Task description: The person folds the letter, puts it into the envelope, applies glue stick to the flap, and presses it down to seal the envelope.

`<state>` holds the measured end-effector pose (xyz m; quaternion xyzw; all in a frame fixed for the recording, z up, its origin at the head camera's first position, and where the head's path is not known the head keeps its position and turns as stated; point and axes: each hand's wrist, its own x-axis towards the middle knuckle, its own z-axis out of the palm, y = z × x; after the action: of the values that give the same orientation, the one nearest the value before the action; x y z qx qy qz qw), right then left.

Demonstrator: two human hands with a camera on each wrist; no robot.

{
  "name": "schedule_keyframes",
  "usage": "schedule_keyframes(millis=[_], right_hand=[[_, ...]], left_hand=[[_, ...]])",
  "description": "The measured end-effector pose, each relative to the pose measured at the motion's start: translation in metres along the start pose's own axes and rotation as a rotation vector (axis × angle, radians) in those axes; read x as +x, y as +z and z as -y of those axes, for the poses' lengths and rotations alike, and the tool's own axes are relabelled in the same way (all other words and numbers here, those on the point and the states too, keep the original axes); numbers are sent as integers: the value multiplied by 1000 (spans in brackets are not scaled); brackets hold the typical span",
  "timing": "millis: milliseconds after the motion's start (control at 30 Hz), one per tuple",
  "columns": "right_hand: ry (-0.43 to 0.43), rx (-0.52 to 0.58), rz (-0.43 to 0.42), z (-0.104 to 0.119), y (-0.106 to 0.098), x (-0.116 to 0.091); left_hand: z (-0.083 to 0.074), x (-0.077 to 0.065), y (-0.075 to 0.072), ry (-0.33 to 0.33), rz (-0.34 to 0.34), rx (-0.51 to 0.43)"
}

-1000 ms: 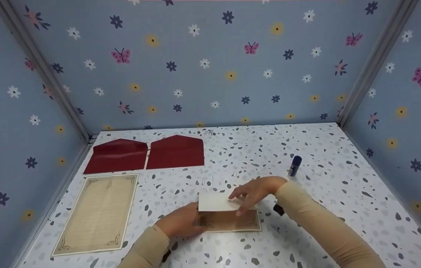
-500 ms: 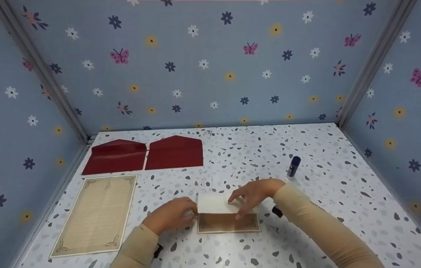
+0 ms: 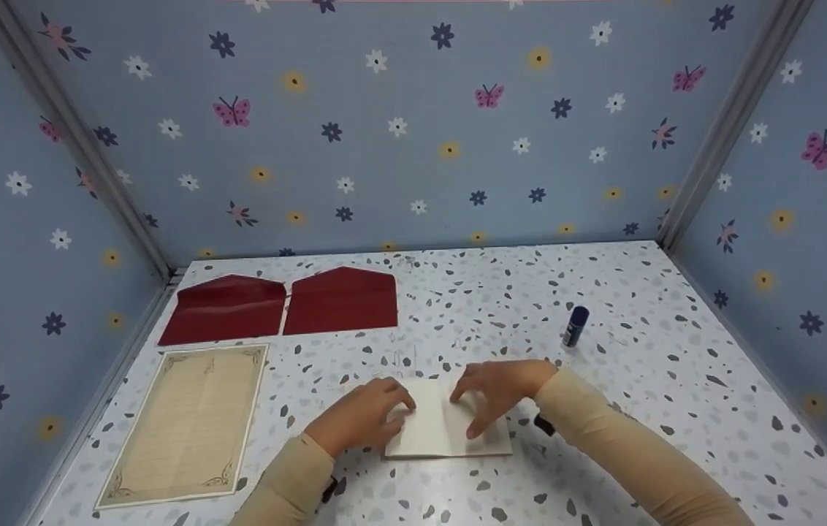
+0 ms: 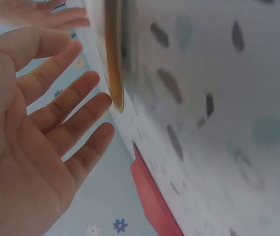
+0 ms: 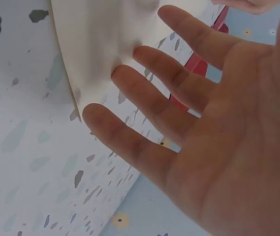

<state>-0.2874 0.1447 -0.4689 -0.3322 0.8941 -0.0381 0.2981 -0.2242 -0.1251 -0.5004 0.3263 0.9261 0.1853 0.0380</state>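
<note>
A folded cream paper sheet [image 3: 422, 431] lies on the speckled table near its front, plain side up, with a crease down its middle. My left hand [image 3: 364, 416] is at its left part, fingers spread and slightly bent; in the left wrist view, the left hand [image 4: 46, 103] has its fingertips right at the sheet's folded edge [image 4: 114, 73]. My right hand [image 3: 497, 394] rests its fingertips on the right part. In the right wrist view, the right hand's fingers [image 5: 140, 93] are nearly straight against the paper [image 5: 95, 39]. Neither hand grips anything.
Two dark red envelopes, a left one [image 3: 227, 314] and a right one [image 3: 344, 303], lie at the back left, flaps up. An unfolded bordered tan sheet [image 3: 183, 424] lies at the left. A blue glue stick [image 3: 575, 326] stands beyond my right hand. Patterned blue walls [image 3: 413, 131] enclose the table.
The sheet's raised upper part has come down toward me, covering the brown bordered side. My left hand drew back left off the edge, then came in over the sheet. The right hand moved slightly down.
</note>
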Motion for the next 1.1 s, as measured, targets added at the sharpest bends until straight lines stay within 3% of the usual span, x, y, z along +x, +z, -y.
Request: schedule_keyframes(millis=[167,500,800,1100], right_hand=[[-34,-52,-65,-1,5,1],[-31,-110,-173,3,12,2],[17,-53,-226,1,20,5],[0,-48,-280,-10,22,2]], left_hand=[[-6,9,8,-60,85,-14],[-12,19,12,-94,148,21],[-8,17,13,-113,155,-28],[4,10,10,-122,114,-49]])
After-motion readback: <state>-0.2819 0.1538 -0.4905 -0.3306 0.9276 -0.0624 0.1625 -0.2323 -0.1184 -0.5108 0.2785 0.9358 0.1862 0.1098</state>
